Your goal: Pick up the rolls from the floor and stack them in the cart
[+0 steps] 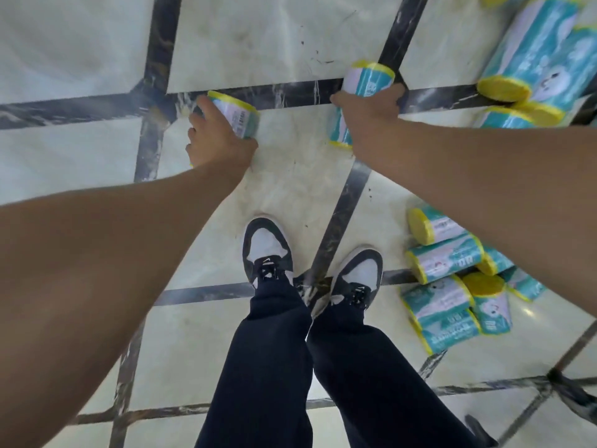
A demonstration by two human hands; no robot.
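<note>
The rolls are teal and white packs with yellow ends. My left hand [217,137] grips one roll [237,114] above the marble floor. My right hand [368,113] grips another roll [366,80], whose lower end shows under my wrist. Several more rolls lie in a pile [452,279] on the floor by my right foot. Another group of rolls [533,59] lies at the upper right. No cart is in view.
The floor [274,43] is pale marble with dark inlaid strips. My two feet in black and white sneakers [268,250] stand at the centre, on dark trouser legs. A dark object [571,396] shows at the lower right edge.
</note>
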